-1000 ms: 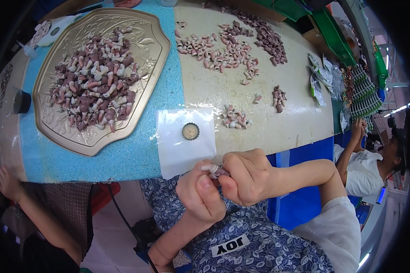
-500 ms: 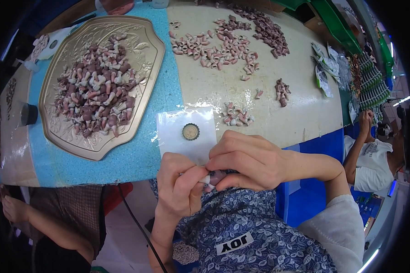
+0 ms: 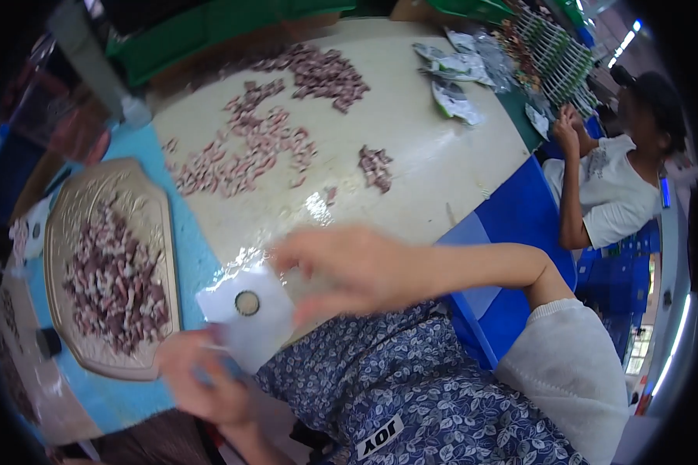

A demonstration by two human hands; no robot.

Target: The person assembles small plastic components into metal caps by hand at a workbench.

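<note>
The person's left hand [image 3: 202,380] is blurred by motion beside the right rim of a gold tray [image 3: 146,190]; a small reddish-dark shape shows near its fingertips, but I cannot tell whether the fingers are pinching it. The right hand [image 3: 349,271] is blurred too, its thumb and fingers spread well apart above the right edge of a white sheet [image 3: 264,341], and nothing can be made out between them. On the sheet lies a round bottle cap [image 3: 247,303], between the two hands and touching neither. The small pieces in maroon, pink and white [image 3: 116,283] lie heaped in the tray, which rests on a blue strip [image 3: 192,244] along the left part of the desk [image 3: 419,198]. Beyond the right hand, pinkish tubular pieces [image 3: 240,163] are scattered across the cream surface, running up into a crowd of darker pieces [image 3: 329,77]; a small dark cluster [image 3: 376,169] sits apart to the right, with a single piece [image 3: 331,195] near it. Plastic packets [image 3: 454,70] lie toward the far right corner. Past them, a co-worker in a white shirt [image 3: 628,182] holds both hands together near green and white rows [image 3: 554,58].
</note>
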